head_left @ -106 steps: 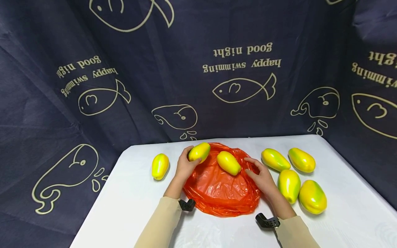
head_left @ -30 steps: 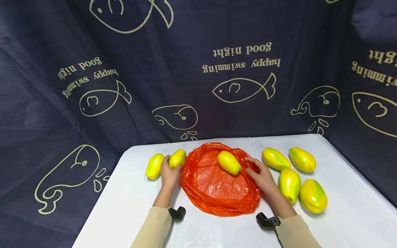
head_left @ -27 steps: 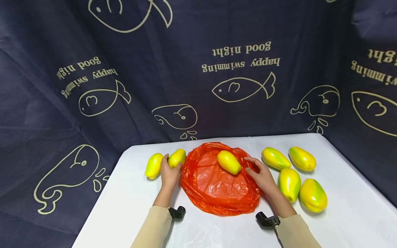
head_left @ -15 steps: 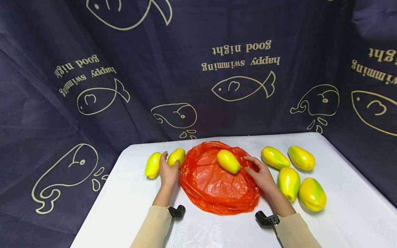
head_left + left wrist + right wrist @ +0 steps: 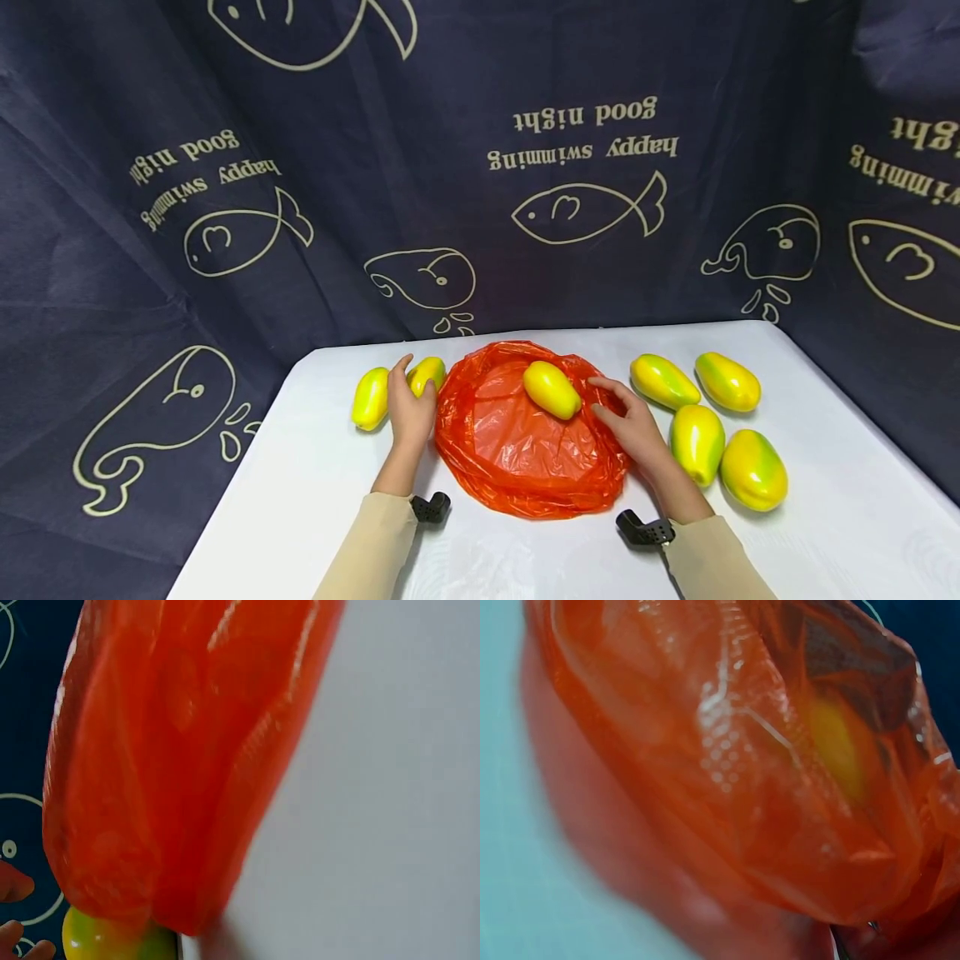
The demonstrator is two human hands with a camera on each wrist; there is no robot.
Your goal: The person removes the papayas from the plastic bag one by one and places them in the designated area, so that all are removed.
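An orange-red plastic bag (image 5: 528,454) lies spread in the middle of the table with its mouth up. One yellow-green papaya (image 5: 552,390) rests in its opening. At the bag's left, my left hand (image 5: 410,415) has its fingers raised and parted beside a papaya (image 5: 427,373), partly covering it. In the left wrist view the fingertips (image 5: 19,889) stand apart from this papaya (image 5: 101,937). Another papaya (image 5: 371,398) lies just left of that hand. My right hand (image 5: 633,425) rests against the bag's right rim, thumb and fingers spread; nothing is pinched between them.
Several more papayas (image 5: 697,443) lie together on the right of the white table (image 5: 300,500). A dark blue cloth (image 5: 450,125) with fish and whale drawings hangs behind the table and along its sides.
My left hand moved left from over the bag, set the papaya down beside the other one, and its fingers have loosened off it. The right hand has stayed at the rim.
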